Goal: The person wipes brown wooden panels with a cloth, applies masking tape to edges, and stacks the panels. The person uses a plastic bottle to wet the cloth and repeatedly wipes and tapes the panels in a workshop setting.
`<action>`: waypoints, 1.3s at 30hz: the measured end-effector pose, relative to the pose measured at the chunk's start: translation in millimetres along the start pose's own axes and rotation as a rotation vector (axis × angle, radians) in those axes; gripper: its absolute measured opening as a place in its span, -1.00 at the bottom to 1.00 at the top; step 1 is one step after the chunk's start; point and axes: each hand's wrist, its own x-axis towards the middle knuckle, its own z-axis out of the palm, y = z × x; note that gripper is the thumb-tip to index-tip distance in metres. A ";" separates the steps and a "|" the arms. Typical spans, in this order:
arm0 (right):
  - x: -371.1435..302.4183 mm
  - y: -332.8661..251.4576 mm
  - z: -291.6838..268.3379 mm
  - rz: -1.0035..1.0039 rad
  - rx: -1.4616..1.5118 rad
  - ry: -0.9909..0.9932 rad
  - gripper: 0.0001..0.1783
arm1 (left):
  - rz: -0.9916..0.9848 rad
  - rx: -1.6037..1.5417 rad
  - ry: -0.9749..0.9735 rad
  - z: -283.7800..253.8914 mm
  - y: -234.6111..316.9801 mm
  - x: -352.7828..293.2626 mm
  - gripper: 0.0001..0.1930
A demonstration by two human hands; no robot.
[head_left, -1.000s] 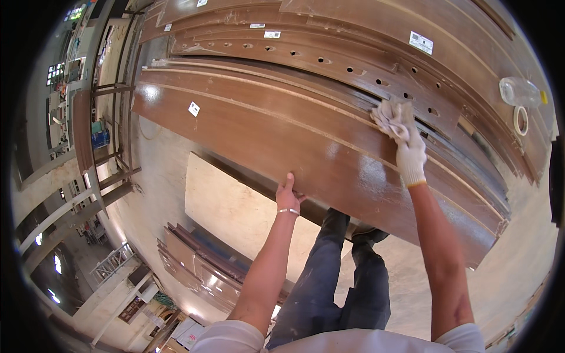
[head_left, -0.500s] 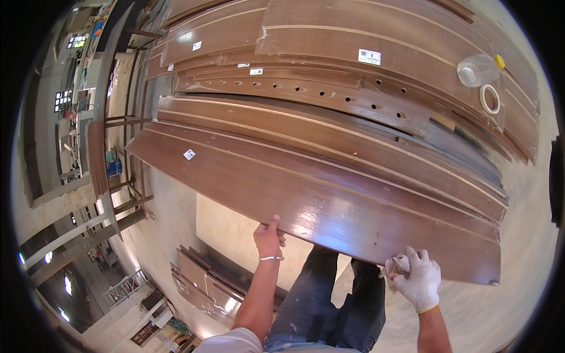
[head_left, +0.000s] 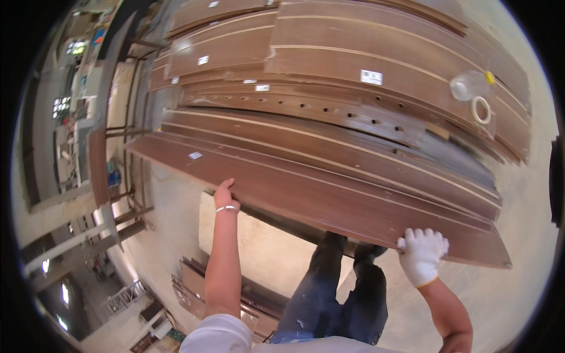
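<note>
A long brown wooden panel (head_left: 294, 197), with a pale line along it and a small white label (head_left: 195, 155), lies tilted in front of me. My left hand (head_left: 226, 195), bare with a silver bangle (head_left: 227, 208), grips its near edge left of the middle, the thumb on top. Further right, my right hand (head_left: 422, 253), in a white knitted glove, is closed over the same edge. Whether a rag is still under the gloved fingers I cannot tell. More brown panels (head_left: 329, 152) lie right behind this one.
Stacked brown panels (head_left: 376, 41) fill the far side. A clear plastic bottle (head_left: 468, 87) with a yellow cap and a roll of tape (head_left: 481, 110) rest on them. A metal rack (head_left: 126, 132) stands at the left; a pale board (head_left: 265, 247) lies near my legs.
My left hand has moved left and farther along the panel's edge. The right hand has shifted onto the edge, and its whitish rag no longer shows clearly. The panel has tilted.
</note>
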 end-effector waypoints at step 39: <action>53.6 81.3 -19.7 -0.140 -0.092 -0.380 -0.80 | 1.200 1.555 -0.628 153.9 -25.8 -97.2 -0.48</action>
